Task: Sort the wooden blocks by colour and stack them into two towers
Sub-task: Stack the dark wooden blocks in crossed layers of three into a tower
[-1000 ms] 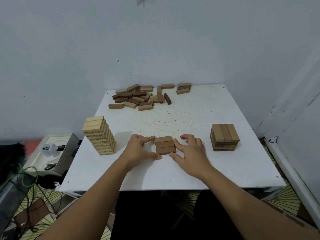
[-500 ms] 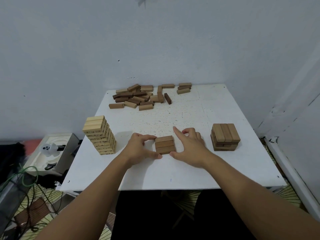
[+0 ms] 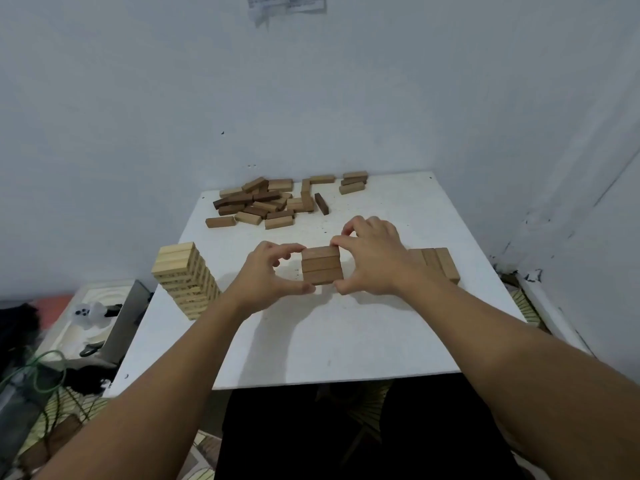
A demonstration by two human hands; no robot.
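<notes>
A set of three brown blocks [image 3: 321, 270], side by side and flush, is pinched at its ends by the left hand [image 3: 268, 275] and right hand [image 3: 372, 261], above the surface [image 3: 346, 341].

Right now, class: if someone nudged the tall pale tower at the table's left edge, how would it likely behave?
The pale tower is tall and narrow, so a nudge probably tips it. Its separate layers would likely slide apart. It stands near the table edge, so blocks might fall off.
</notes>
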